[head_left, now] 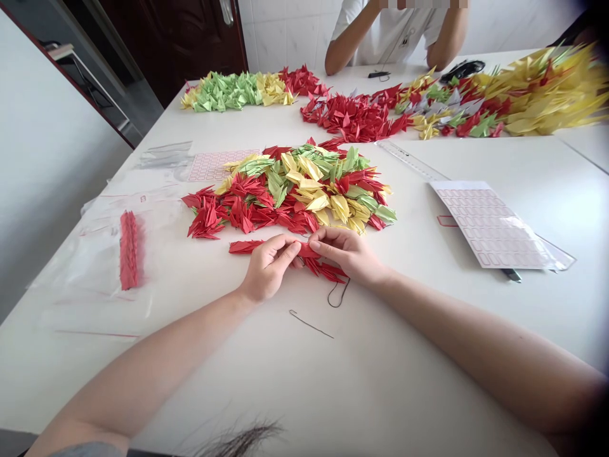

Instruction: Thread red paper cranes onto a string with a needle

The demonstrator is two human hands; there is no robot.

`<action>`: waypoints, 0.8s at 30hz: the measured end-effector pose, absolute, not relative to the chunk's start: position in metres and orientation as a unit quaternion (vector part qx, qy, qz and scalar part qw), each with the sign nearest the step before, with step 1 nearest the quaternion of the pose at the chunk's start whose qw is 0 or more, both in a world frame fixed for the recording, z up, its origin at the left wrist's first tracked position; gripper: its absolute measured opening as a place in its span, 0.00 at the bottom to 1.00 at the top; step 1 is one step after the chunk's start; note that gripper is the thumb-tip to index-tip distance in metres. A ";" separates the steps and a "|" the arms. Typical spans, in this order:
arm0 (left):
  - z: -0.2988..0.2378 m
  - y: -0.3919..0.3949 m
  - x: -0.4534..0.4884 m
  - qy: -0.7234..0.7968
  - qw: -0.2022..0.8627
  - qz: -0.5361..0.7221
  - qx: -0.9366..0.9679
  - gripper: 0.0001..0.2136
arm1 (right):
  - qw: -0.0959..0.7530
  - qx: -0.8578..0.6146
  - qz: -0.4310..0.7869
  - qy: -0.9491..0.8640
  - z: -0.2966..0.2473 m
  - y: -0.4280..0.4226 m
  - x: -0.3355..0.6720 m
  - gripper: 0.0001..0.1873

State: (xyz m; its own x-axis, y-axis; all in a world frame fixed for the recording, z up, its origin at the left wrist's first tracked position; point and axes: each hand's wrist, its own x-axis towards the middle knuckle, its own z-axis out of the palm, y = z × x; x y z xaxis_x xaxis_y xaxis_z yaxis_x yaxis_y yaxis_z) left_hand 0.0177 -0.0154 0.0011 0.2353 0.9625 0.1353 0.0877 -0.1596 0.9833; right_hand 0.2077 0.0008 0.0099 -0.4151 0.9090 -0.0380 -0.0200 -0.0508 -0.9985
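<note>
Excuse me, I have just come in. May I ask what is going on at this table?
A person's left hand and right hand pinch a narrow red folded-paper piece between them, above a white table. Just beyond lies a heap of red, yellow and green folded paper. A loop of thin dark cord and a thin dark hooked wire lie nearer the person. Across the table sits another person in a white shirt.

My white table (228,387) bears folded papers (295,187) beyond my left hand (269,270), a ruler (412,160) beyond my right hand (349,257).
</note>
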 end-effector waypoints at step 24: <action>0.002 -0.014 0.019 0.434 0.469 0.456 0.620 0.13 | 0.399 -0.401 0.553 -0.612 0.002 -0.001 0.205 0.25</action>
State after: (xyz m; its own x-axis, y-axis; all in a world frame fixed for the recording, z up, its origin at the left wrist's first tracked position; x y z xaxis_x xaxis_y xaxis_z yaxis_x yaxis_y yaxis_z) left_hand 0.0192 -0.0145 0.0020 0.2087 0.9651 0.1580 0.1104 -0.1838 0.9768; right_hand 0.2049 -0.0013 0.0024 -0.3593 0.9321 0.0455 0.0490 0.0676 -0.9965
